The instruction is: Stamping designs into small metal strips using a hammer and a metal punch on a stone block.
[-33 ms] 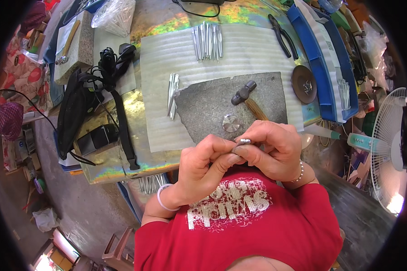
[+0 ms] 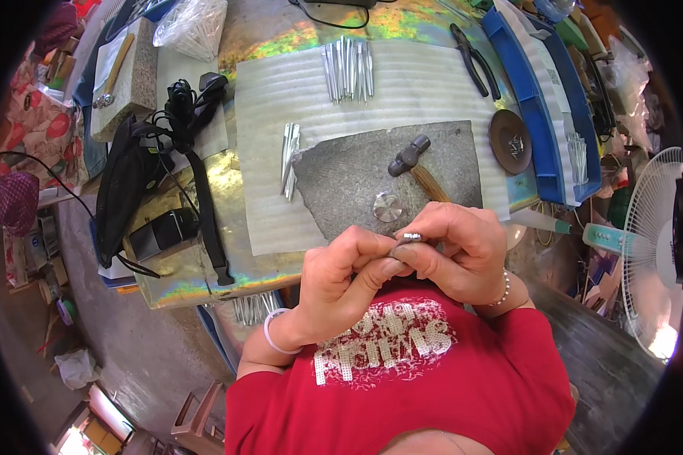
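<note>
1. My right hand pinches a small, shiny metal piece between thumb and forefinger, above my lap, just off the near edge of the stone slab.
2. My left hand has thumb and forefinger drawn in at the piece's left side; whether they grip it too, I cannot tell.
3. The hammer and a round metal disc lie on the slab, out of my hands.
4. I judge this piece unfinished, as I have it up in my fingers, not set down.
5. A larger group of rods lies beyond the slab, a smaller bunch to its left; which are done and which left, I cannot tell.
</note>
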Available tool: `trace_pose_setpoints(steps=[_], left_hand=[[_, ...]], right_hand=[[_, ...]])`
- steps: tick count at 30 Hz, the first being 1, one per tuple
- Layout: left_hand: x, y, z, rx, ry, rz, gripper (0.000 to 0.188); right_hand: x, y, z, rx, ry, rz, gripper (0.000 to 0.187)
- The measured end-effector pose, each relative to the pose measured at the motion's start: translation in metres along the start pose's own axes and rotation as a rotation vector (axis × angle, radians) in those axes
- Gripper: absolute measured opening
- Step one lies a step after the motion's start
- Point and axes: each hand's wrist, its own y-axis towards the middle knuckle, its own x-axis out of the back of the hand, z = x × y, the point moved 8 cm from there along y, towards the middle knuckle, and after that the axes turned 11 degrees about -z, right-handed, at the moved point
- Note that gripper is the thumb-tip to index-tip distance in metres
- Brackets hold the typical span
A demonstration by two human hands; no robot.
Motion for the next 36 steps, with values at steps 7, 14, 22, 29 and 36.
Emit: trace_pose_setpoints(steps=[7,14,22,29,36], left_hand=[[0.001,-0.003,0.004,0.003,0.008,-0.021,0.009],[0.002,-0.010,0.007,-0.002,-0.018,-0.040,0.009],[0.003,-0.010,0.017,0.142,-0.043,-0.059,0.007],[0.006,-0.006,0.032,0.432,-0.208,-0.044,0.010],[0.015,0.001,0.027,0.500,-0.146,0.065,0.015]], right_hand=[[0.000,-0.002,0.002,0.019,-0.035,0.022,0.013],[-0.004,-0.002,0.006,0.047,-0.084,0.075,0.011],[-0.010,-0.003,-0.017,-0.275,0.063,0.081,0.010],[-0.024,-0.005,-0.052,-0.610,0.422,0.070,0.014],[-0.028,-0.006,-0.069,-0.730,0.505,-0.030,0.016]])
